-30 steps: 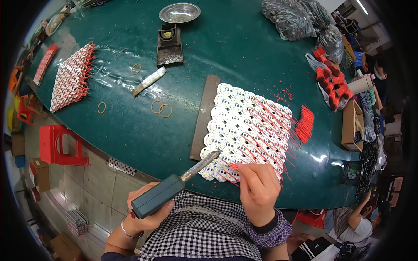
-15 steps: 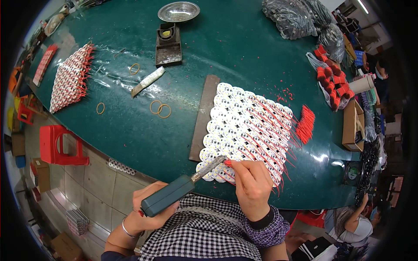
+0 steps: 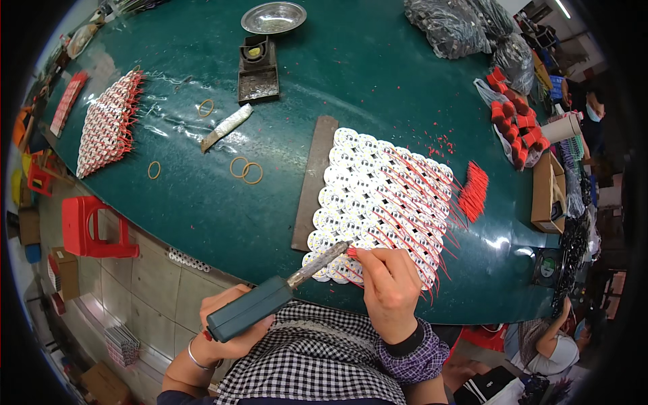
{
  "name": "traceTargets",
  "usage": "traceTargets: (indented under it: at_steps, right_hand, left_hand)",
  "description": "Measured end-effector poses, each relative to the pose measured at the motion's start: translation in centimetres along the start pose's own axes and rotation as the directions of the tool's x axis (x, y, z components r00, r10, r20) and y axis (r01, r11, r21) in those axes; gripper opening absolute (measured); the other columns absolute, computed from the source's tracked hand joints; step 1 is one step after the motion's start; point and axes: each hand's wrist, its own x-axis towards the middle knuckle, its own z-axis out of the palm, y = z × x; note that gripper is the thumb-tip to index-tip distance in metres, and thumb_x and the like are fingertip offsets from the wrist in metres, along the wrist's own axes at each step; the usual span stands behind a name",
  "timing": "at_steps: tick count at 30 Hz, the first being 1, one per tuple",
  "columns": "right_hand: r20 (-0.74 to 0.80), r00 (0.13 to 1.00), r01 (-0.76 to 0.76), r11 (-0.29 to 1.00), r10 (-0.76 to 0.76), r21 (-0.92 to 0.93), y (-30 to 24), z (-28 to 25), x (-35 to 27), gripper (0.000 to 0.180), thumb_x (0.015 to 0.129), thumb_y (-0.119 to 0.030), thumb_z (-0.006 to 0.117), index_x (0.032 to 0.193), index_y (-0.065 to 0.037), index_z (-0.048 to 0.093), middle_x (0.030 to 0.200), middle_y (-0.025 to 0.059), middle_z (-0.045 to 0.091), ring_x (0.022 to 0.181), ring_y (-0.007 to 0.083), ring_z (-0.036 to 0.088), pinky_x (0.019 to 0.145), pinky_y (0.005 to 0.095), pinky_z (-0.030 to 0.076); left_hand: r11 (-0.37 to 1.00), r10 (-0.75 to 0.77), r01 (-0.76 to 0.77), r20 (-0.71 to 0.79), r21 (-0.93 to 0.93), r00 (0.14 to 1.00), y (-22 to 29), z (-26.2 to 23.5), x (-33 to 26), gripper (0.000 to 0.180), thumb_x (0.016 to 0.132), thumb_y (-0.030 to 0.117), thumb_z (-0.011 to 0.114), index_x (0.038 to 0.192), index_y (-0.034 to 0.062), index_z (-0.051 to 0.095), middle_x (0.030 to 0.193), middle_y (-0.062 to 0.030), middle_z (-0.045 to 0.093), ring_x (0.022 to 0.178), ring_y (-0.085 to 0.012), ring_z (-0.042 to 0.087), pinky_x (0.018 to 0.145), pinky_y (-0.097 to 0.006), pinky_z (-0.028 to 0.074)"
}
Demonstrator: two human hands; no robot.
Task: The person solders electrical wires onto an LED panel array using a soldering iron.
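My left hand is wrapped round the dark green handle of a soldering iron. Its grey tip reaches up and right to the fingertips of my right hand. Those fingers are pinched on short red wires, whose ends show beside the tip. Beneath both lies a panel of round white LED boards, joined in rows. Long red wires slant across its right half. A flat brown strip runs along the panel's left edge. Right of the panel lies a bundle of red wires.
On the green table are rubber bands, a wrapped blade-like tool, a black stand and a metal bowl. Another LED panel lies left; red wire bundles sit right. A co-worker is at lower right.
My left hand and the soldering iron have shifted slightly left and down. My right hand keeps nearly the same place, still pinching the red wires.
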Motion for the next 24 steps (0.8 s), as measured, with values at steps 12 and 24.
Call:
traceTargets:
  at_steps: [12, 24]
  right_hand:
    - [-0.021, 0.999, 0.034, 0.999, -0.034, -0.009, -0.8, -1.4, 2.6, 0.028, 0.075, 0.006, 0.074, 0.102, -0.001, 0.072, 0.089, 0.0079, 0.064, 0.079, 0.0248, 0.062, 0.066, 0.0366, 0.048]
    - [0.038, 0.999, 0.004, 1.000, -0.005, 0.025, 0.4, 0.3, 2.4, 0.032, 0.074, 0.010, 0.070, 0.104, -0.001, 0.070, 0.092, 0.0103, 0.062, 0.082, 0.0266, 0.062, 0.068, 0.0376, 0.052]
  left_hand:
    - [0.986, -0.158, 0.153, -0.078, -0.062, 0.984, 0.3, -0.6, 0.1, 0.027, 0.072, 0.002, 0.081, 0.096, -0.0071, 0.071, 0.095, -0.0184, 0.073, 0.079, -0.0276, 0.074, 0.071, -0.032, 0.058]
    - [0.996, -0.067, 0.062, -0.067, -0.071, 0.996, -0.2, -0.3, 1.6, 0.026, 0.072, -0.001, 0.080, 0.095, -0.0069, 0.069, 0.094, -0.0182, 0.073, 0.076, -0.0251, 0.072, 0.068, -0.031, 0.057]
